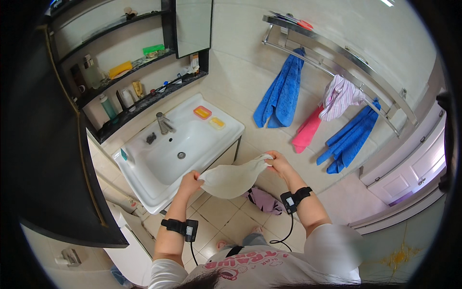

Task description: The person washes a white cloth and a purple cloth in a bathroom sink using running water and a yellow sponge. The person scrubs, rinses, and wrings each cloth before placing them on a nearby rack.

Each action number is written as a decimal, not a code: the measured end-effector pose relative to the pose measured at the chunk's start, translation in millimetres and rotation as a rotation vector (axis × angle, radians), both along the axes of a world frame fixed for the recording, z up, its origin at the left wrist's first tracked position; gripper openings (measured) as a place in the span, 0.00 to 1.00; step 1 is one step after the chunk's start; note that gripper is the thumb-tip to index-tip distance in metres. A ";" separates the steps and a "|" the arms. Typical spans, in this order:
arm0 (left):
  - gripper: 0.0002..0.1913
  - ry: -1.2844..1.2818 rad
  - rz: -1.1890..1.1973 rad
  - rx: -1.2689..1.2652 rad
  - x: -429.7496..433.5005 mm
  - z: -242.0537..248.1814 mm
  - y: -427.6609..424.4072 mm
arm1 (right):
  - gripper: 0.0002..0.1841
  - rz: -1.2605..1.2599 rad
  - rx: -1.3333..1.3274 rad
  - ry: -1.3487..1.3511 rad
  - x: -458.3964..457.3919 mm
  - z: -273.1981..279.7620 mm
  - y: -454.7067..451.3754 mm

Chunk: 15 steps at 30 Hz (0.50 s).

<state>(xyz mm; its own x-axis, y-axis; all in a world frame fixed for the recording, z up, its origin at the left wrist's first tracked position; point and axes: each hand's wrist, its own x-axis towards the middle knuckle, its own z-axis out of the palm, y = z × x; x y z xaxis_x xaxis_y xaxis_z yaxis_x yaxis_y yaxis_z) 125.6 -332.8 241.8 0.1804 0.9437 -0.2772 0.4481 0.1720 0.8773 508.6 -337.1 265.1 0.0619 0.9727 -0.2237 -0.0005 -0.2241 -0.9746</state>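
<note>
A white cloth [231, 180] hangs stretched between my two hands, sagging in the middle. My left hand [191, 182] pinches one end of it by the front rim of the white washbasin [144, 197]. The other end is bunched in the fingers of my right hand [278, 163], off the basin's right front corner. Under the cloth, a pink-purple fabric item with dark marks [265, 202] lies low near the tiled floor, partly hidden. Each forearm carries a strapped black device with a cable.
Behind the basin are a metal faucet [163, 124] and soap dishes [203, 112]. Shelves [144, 97] with bottles stand at left, beside an open dark cabinet door [47, 144]. Blue towels [281, 94] hang from a metal rack [339, 47] at right. A toilet [130, 249] is at lower left.
</note>
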 end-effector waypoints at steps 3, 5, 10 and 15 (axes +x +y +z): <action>0.10 0.391 0.240 0.315 -3.7 8.8 7.0 | 0.09 -0.168 0.245 -1.295 16.7 26.0 1.4; 0.10 0.481 0.225 0.474 -0.6 12.0 9.8 | 0.09 -0.217 0.061 -0.926 19.4 40.2 1.6; 0.07 -0.180 0.079 -0.005 31.1 45.1 11.7 | 0.16 -0.193 -0.118 0.218 17.4 58.5 9.9; 0.08 -0.435 0.428 0.227 47.6 107.5 13.3 | 0.17 -0.346 0.518 -0.391 39.5 73.4 38.4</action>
